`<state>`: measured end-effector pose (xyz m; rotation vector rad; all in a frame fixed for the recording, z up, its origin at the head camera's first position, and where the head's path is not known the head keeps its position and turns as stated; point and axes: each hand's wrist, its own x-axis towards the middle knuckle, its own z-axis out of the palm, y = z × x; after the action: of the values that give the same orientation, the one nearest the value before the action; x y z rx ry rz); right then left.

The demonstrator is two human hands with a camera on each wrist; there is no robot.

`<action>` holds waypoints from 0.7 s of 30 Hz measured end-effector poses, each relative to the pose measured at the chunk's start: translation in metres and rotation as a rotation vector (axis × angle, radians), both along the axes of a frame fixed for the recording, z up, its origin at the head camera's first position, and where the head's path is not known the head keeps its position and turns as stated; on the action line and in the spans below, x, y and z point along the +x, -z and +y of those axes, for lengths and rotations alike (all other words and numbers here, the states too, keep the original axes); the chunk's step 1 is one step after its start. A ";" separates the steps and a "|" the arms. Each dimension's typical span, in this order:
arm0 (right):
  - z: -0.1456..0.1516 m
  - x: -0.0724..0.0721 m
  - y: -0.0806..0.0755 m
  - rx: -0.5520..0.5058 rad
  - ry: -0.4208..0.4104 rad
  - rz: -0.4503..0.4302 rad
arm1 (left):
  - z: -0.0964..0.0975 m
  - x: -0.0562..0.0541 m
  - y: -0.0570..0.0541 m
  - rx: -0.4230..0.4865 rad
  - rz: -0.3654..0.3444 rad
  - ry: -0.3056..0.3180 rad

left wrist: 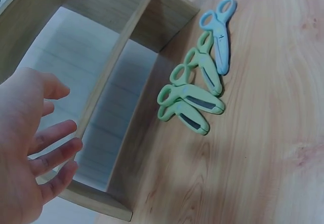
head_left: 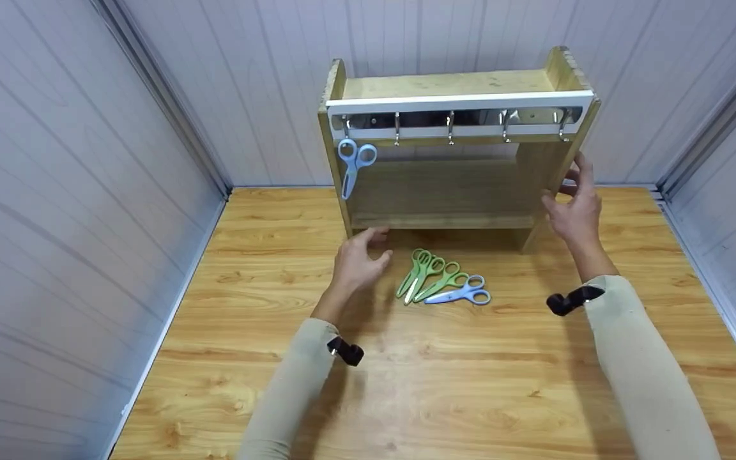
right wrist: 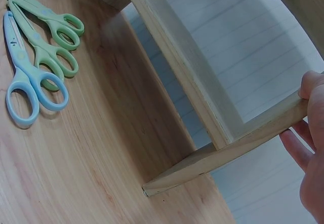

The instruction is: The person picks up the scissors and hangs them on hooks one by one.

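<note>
A wooden rack (head_left: pixel 444 191) stands on the floor, a white-edged hook rail (head_left: pixel 470 98) across its upper front. My right hand (head_left: pixel 575 207) grips the rack's right side panel, thumb at the front edge and fingers behind, as the right wrist view shows. My left hand (head_left: pixel 358 259) hovers by the lower left front, fingers loosely spread and holding nothing. From the leftmost hook hang blue scissors (head_left: pixel 351 167). Between the hands, in front of the rack, green scissors (left wrist: pixel 202 100) lie overlapping in a fan, with another blue pair (left wrist: pixel 221 39) at its right end.
Wood-patterned floor (head_left: pixel 432 396) spreads in front of the rack. A pale panelled wall (head_left: pixel 266 96) rises close behind it, and side walls stand left and right. Hooks (head_left: pixel 450 128) stick out from the rail's front.
</note>
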<state>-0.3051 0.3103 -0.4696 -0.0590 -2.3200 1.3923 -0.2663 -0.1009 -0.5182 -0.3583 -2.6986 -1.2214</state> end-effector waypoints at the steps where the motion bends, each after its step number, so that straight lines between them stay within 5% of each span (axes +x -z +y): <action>1: 0.000 0.000 0.000 -0.002 -0.003 0.000 | 0.001 0.000 0.001 -0.008 -0.006 0.005; 21: 0.003 0.001 -0.001 0.002 -0.009 -0.048 | 0.030 0.008 0.029 -0.101 -0.129 0.136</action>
<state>-0.3045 0.3131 -0.4691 -0.0823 -2.3637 1.4070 -0.2579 -0.0708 -0.5471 -0.4999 -2.8963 -1.1828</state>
